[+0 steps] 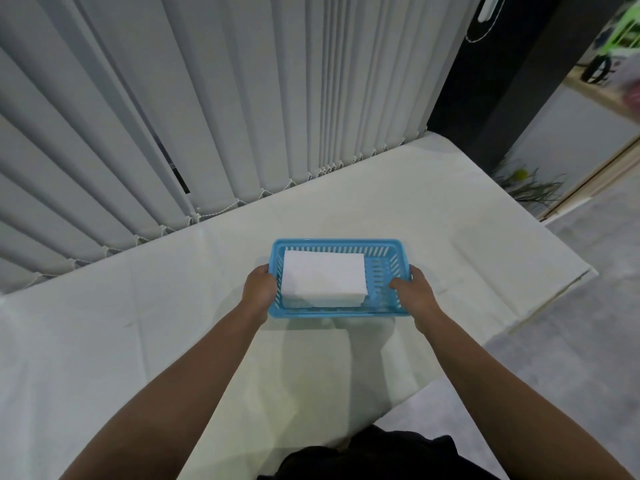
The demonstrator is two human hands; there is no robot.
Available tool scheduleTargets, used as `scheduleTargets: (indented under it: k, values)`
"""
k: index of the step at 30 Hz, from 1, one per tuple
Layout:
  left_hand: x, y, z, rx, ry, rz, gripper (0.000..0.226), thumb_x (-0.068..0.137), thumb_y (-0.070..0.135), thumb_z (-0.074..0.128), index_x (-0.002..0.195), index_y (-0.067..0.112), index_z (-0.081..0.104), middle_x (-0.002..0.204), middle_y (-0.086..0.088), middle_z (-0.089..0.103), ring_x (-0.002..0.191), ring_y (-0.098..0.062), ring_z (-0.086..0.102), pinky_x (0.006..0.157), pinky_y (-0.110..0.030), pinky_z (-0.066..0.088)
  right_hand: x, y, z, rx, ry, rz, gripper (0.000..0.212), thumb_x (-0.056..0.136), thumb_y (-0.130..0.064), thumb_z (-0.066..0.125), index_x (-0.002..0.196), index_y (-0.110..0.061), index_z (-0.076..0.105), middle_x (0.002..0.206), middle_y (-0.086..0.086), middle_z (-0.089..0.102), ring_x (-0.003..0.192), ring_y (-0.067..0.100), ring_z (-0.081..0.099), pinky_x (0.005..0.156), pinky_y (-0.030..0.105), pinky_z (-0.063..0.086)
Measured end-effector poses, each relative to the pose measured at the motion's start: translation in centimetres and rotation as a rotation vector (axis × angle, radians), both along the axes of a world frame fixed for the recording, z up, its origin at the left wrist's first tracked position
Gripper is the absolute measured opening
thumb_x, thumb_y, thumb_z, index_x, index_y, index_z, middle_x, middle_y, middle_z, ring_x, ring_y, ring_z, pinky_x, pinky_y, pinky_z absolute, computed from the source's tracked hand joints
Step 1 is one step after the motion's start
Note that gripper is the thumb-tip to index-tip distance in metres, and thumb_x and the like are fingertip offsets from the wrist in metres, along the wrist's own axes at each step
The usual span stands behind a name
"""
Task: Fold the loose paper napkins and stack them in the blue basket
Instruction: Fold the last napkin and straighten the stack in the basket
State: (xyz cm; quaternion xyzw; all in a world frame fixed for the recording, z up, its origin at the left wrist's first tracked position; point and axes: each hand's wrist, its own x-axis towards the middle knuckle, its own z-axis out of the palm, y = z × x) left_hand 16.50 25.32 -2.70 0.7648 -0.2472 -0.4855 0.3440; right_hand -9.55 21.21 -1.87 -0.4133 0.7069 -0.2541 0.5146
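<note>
I have the blue basket (346,243) gripped at both short ends: my left hand (259,289) is curled around the left rim with its fingers hidden on the inside wall, and my right hand (414,292) is clamped on the right rim with the thumb hooked over into the basket. The stack of folded napkins (323,280) lies inside, hard against the wall by my left hand, leaving bare slotted floor on the side toward my right hand. I see no loose napkins anywhere on the bench (173,306), so I judge the folding done and this step to be settling or shifting the loaded basket. To do it well I would keep both hands level with each other, since any tilt toward the right hand would probably let the stack slide into the empty side and fan out. The paper is light and the top sheets will likely lift if I move fast, so I would go slow, set it flat, and let go with both hands together.
</note>
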Motion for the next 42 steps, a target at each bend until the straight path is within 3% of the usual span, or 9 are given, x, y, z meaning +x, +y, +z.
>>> scheduleTargets:
  k: [4, 9, 16, 22, 26, 30, 35, 39, 42]
  values:
    - [0.0, -2.7, 0.5, -0.011, 0.008, 0.011, 0.030, 0.085, 0.001, 0.034, 0.085, 0.010, 0.062, 0.077, -0.007, 0.063, 0.068, -0.022, 0.057, 0.065, -0.032, 0.046, -0.3, -3.3, 0.9, -0.034, -0.024, -0.015, 0.020, 0.089, -0.006, 0.050, 0.105, -0.017, 0.050, 0.084, -0.001, 0.057, 0.071, 0.013, 0.054, 0.064, 0.027, 0.044]
    - [-1.1, -6.4, 1.1, -0.016, 0.039, 0.031, 0.030, 0.085, 0.001, 0.035, 0.086, 0.008, 0.064, 0.081, -0.011, 0.065, 0.072, -0.025, 0.059, 0.068, -0.034, 0.049, -1.4, -8.5, 1.4, -0.048, -0.011, -0.036, 0.032, 0.087, -0.007, 0.053, 0.118, -0.009, 0.056, 0.076, -0.001, 0.053, 0.062, 0.011, 0.050, 0.052, 0.025, 0.037]
    - [-4.3, -12.9, 0.9, -0.018, 0.047, 0.092, 0.026, 0.080, 0.001, 0.036, 0.079, 0.010, 0.061, 0.082, -0.014, 0.062, 0.074, -0.024, 0.056, 0.066, -0.034, 0.044, -4.2, -17.7, 2.9, -0.087, 0.034, 0.061, 0.021, 0.085, -0.008, 0.053, 0.105, -0.011, 0.059, 0.075, 0.004, 0.056, 0.060, 0.015, 0.051, 0.053, 0.026, 0.039]
    - [-9.0, -19.4, 0.8, -0.053, 0.065, 0.186, 0.028, 0.082, -0.001, 0.034, 0.077, 0.009, 0.060, 0.077, -0.011, 0.062, 0.071, -0.024, 0.056, 0.067, -0.035, 0.045, -7.7, -26.2, 3.5, -0.117, 0.072, 0.199, 0.016, 0.088, -0.008, 0.050, 0.102, -0.012, 0.056, 0.076, 0.003, 0.058, 0.067, 0.017, 0.055, 0.064, 0.029, 0.045]
    - [-11.7, -24.2, -0.6, -0.064, 0.063, 0.257, 0.030, 0.082, 0.002, 0.034, 0.084, 0.005, 0.065, 0.090, -0.018, 0.068, 0.080, -0.029, 0.063, 0.076, -0.041, 0.053, -9.8, -32.6, 2.9, -0.124, 0.109, 0.309, 0.019, 0.087, -0.008, 0.050, 0.103, -0.011, 0.059, 0.088, 0.008, 0.063, 0.077, 0.023, 0.059, 0.063, 0.027, 0.045]
    - [-13.9, -28.1, -2.0, -0.066, 0.070, 0.273, 0.034, 0.078, 0.003, 0.035, 0.090, 0.007, 0.067, 0.096, -0.018, 0.070, 0.092, -0.036, 0.067, 0.089, -0.052, 0.054, -11.5, -37.9, 2.0, -0.130, 0.122, 0.340, 0.020, 0.088, -0.006, 0.051, 0.105, -0.014, 0.059, 0.077, 0.002, 0.058, 0.067, 0.017, 0.055, 0.058, 0.026, 0.043]
    - [-16.3, -30.3, -1.7, -0.066, 0.085, 0.304, 0.034, 0.082, 0.003, 0.038, 0.095, 0.019, 0.065, 0.101, -0.011, 0.070, 0.094, -0.033, 0.067, 0.090, -0.049, 0.055, -13.1, -41.5, 0.7, -0.099, 0.146, 0.352, 0.020, 0.087, -0.007, 0.053, 0.105, -0.011, 0.059, 0.074, 0.007, 0.057, 0.062, 0.019, 0.052, 0.057, 0.028, 0.042]
    - [-17.2, -30.6, -1.4, -0.074, 0.098, 0.316, 0.039, 0.088, 0.006, 0.042, 0.121, 0.016, 0.060, 0.108, -0.009, 0.067, 0.099, -0.030, 0.065, 0.093, -0.047, 0.054, -13.7, -42.7, -0.2, -0.072, 0.144, 0.381, 0.021, 0.088, -0.009, 0.053, 0.108, -0.010, 0.059, 0.079, 0.011, 0.058, 0.066, 0.023, 0.053, 0.059, 0.029, 0.044]
    - [-17.1, -30.8, -1.5, -0.082, 0.097, 0.324, 0.040, 0.089, 0.006, 0.042, 0.125, 0.016, 0.058, 0.109, -0.008, 0.066, 0.100, -0.030, 0.065, 0.093, -0.048, 0.053, -13.5, -43.0, -0.1, -0.099, 0.137, 0.400, 0.017, 0.090, -0.008, 0.051, 0.104, -0.015, 0.056, 0.075, 0.008, 0.056, 0.065, 0.021, 0.053, 0.060, 0.030, 0.044]
